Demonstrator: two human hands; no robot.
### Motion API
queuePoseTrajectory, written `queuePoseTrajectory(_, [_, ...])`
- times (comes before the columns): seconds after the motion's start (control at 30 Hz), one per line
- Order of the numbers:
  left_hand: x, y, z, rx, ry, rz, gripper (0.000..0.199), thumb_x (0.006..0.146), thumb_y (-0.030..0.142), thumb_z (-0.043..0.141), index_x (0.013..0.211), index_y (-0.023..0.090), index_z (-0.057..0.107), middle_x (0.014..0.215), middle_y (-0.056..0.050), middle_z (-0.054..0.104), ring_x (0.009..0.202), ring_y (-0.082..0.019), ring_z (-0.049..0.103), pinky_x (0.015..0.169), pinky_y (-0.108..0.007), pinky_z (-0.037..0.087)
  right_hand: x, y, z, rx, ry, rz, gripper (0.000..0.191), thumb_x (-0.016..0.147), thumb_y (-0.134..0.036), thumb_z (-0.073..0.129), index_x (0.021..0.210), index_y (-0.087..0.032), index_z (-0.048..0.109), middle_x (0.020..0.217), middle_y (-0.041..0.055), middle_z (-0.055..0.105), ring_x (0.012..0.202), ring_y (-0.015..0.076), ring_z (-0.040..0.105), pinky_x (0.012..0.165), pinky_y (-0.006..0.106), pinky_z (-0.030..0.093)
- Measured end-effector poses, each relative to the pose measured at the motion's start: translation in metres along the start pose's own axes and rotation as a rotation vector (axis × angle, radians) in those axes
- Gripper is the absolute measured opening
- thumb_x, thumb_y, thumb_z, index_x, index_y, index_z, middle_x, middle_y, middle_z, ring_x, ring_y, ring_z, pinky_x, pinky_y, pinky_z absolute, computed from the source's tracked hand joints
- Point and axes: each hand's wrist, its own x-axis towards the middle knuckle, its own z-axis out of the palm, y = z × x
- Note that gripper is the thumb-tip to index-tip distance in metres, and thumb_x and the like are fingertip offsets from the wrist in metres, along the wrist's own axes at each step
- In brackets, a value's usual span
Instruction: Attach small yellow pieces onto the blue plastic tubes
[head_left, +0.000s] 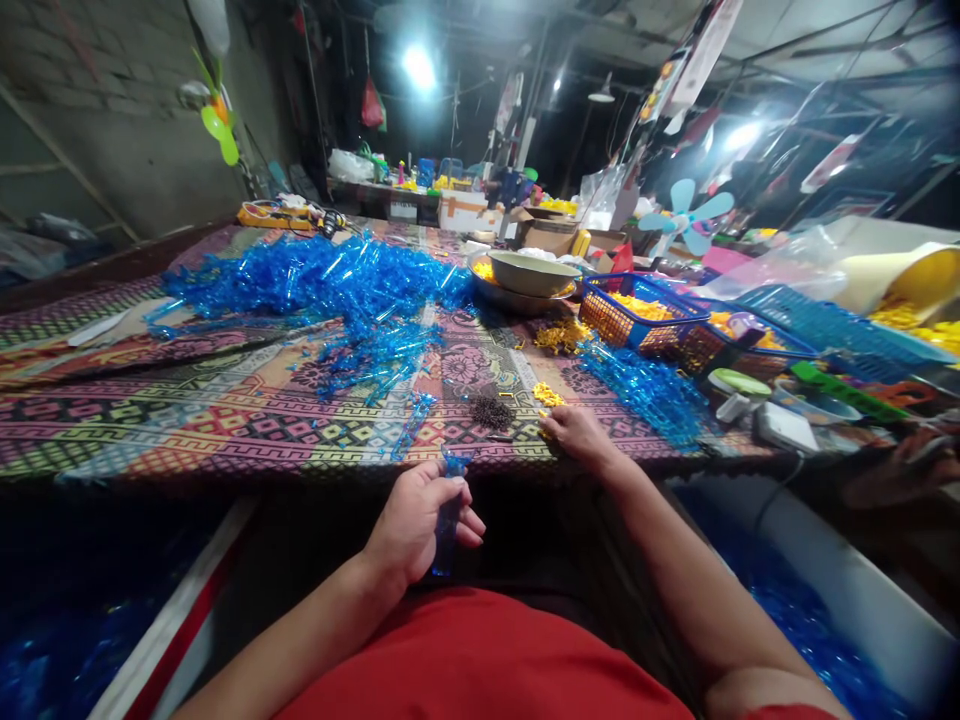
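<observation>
Just off the table's front edge, my left hand (429, 515) is closed on a clear blue plastic piece (448, 535) that hangs below the fingers. My right hand (577, 436) rests at the table edge, its fingertips pressed together at a small heap of yellow pieces (548, 394); what they hold, if anything, is too small to make out. Between the hands lies a pile of small dark parts (492, 411). One small blue piece (414, 425) lies on the cloth beyond my left hand. A big heap of blue plastic pieces (300, 280) covers the left back of the table.
Patterned cloth (285, 430) covers the table. More blue pieces (649, 395) lie at right, near a blue basket of yellow parts (645, 310) and stacked bowls (532, 275). A white box (785, 428) sits at the right edge. Another person's hand (911, 455) shows at far right.
</observation>
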Motion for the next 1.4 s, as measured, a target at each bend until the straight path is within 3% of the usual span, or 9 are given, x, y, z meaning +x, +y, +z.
queuePoseTrajectory(0.2, [-0.002, 0.002, 0.000, -0.004, 0.006, -0.016, 0.014, 0.071, 0.017, 0.055, 0.084, 0.013, 0.049, 0.068, -0.001, 0.057, 0.052, -0.017, 0.063, 0.046, -0.028, 0.050, -0.006, 0.004, -0.010, 0.030, -0.107, -0.130, 0.021, 0.078, -0.027, 0.054, 0.084, -0.017, 0.071, 0.082, 0.0058, 0.069, 0.073, 0.0161, 0.060, 0.066, 0.023, 0.042])
queuePoseTrajectory(0.37, [-0.002, 0.003, 0.000, 0.003, 0.017, -0.003, 0.011, 0.072, 0.015, 0.055, 0.081, 0.013, 0.048, 0.072, -0.002, 0.058, 0.057, -0.017, 0.064, 0.052, -0.030, 0.052, -0.011, 0.005, -0.009, 0.025, -0.123, -0.158, 0.020, 0.077, -0.029, 0.057, 0.080, -0.016, 0.072, 0.076, 0.0066, 0.068, 0.072, 0.0172, 0.060, 0.066, 0.025, 0.043])
queuePoseTrajectory(0.53, [-0.003, 0.002, -0.001, -0.006, 0.030, 0.023, 0.011, 0.074, 0.015, 0.054, 0.084, 0.014, 0.048, 0.075, -0.002, 0.059, 0.062, -0.018, 0.065, 0.057, -0.032, 0.053, -0.019, 0.001, -0.005, 0.044, 0.007, -0.160, 0.018, 0.076, -0.031, 0.059, 0.075, -0.018, 0.071, 0.075, 0.0052, 0.065, 0.070, 0.0161, 0.059, 0.064, 0.025, 0.043])
queuePoseTrajectory(0.67, [-0.004, -0.002, -0.001, 0.016, 0.035, 0.033, 0.012, 0.074, 0.015, 0.056, 0.083, 0.013, 0.050, 0.076, -0.003, 0.060, 0.064, -0.018, 0.065, 0.059, -0.033, 0.054, -0.034, -0.032, -0.003, 0.258, 0.136, -0.227, 0.016, 0.077, -0.031, 0.060, 0.072, -0.017, 0.067, 0.068, 0.0041, 0.064, 0.065, 0.0156, 0.058, 0.063, 0.026, 0.045])
queuePoseTrajectory(0.8, [-0.003, -0.004, 0.004, 0.043, 0.056, 0.032, 0.015, 0.071, 0.013, 0.057, 0.086, 0.012, 0.054, 0.076, -0.004, 0.060, 0.063, -0.017, 0.064, 0.062, -0.033, 0.054, -0.053, -0.089, 0.003, 0.522, 0.087, -0.378, 0.014, 0.080, -0.031, 0.060, 0.078, -0.019, 0.066, 0.070, 0.0027, 0.063, 0.065, 0.0144, 0.058, 0.061, 0.025, 0.046])
queuePoseTrajectory(0.93, [-0.003, -0.003, 0.007, 0.056, 0.085, 0.036, 0.021, 0.069, 0.012, 0.058, 0.090, 0.012, 0.056, 0.073, -0.003, 0.061, 0.057, -0.014, 0.062, 0.059, -0.030, 0.054, -0.061, -0.125, 0.011, 0.570, 0.121, -0.491, 0.012, 0.082, -0.029, 0.060, 0.075, -0.020, 0.065, 0.068, 0.0013, 0.062, 0.063, 0.0129, 0.057, 0.061, 0.025, 0.046])
queuePoseTrajectory(1.17, [-0.006, -0.007, 0.006, 0.095, 0.090, 0.082, 0.018, 0.067, 0.013, 0.059, 0.084, 0.012, 0.058, 0.063, 0.000, 0.059, 0.053, -0.011, 0.059, 0.053, -0.024, 0.050, -0.059, -0.127, 0.026, 0.352, 0.191, -0.680, 0.017, 0.087, -0.021, 0.050, 0.079, -0.019, 0.065, 0.072, 0.0046, 0.059, 0.062, 0.0122, 0.054, 0.055, 0.023, 0.045])
queuePoseTrajectory(1.4, [-0.006, -0.008, 0.003, 0.249, 0.173, 0.098, 0.008, 0.073, 0.020, 0.049, 0.078, 0.014, 0.053, 0.058, 0.001, 0.056, 0.046, -0.012, 0.057, 0.048, -0.027, 0.052, -0.062, -0.124, 0.036, 0.271, 0.189, -0.778, 0.017, 0.087, -0.014, 0.046, 0.089, -0.017, 0.062, 0.076, 0.0055, 0.058, 0.067, 0.0132, 0.053, 0.060, 0.025, 0.046])
